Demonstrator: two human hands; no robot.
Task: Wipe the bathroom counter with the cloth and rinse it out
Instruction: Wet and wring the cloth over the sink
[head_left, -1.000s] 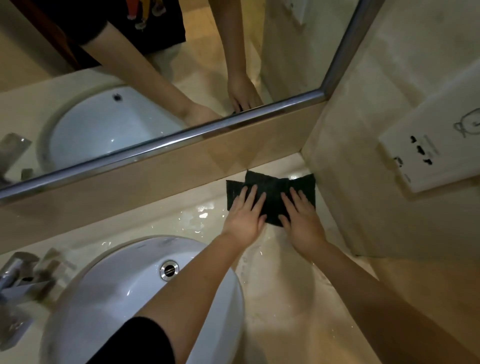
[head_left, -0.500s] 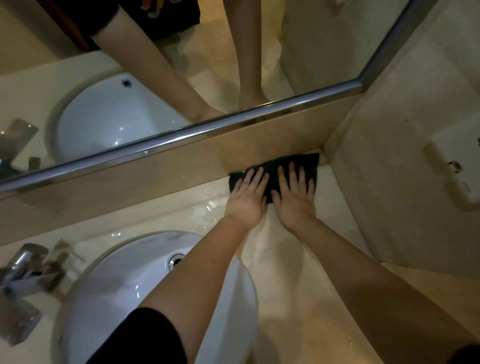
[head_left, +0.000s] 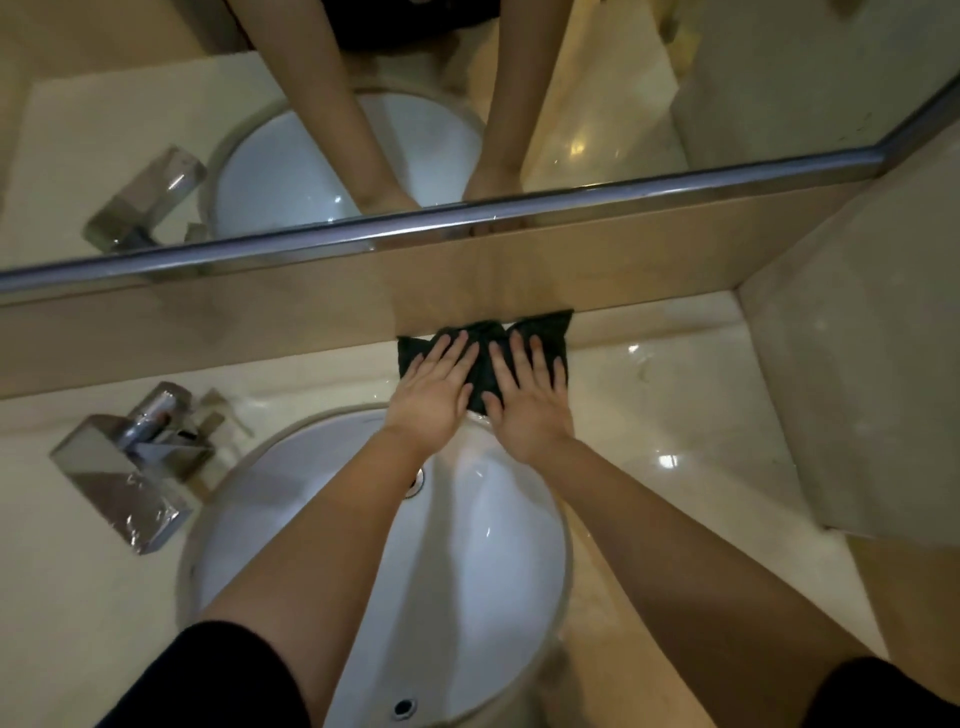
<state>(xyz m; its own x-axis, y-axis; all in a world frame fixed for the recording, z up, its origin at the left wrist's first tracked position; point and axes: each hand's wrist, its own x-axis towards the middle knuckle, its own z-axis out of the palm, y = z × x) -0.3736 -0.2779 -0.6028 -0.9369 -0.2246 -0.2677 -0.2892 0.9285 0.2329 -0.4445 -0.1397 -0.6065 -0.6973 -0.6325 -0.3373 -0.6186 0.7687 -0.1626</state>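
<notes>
- Chrome faucet (head_left: 135, 457) stands well left of both hands, beside the white sink basin (head_left: 483, 519).
- Left hand (head_left: 434, 392) lies flat, fingers straight, pressing the dark cloth (head_left: 543, 325).
- Cloth lies under both hands' fingers, against the backsplash (head_left: 260, 322).
- Right hand (head_left: 530, 395) presses flat beside the left, gripping nothing.
- Wet beige counter (head_left: 675, 405) stretches right of the right hand.
- Step in hand looks like wiping; next, slide the cloth further left, rinse later.
- 1 second ago the 2 hands and cloth were in the right corner; now they sit behind the basin.
</notes>
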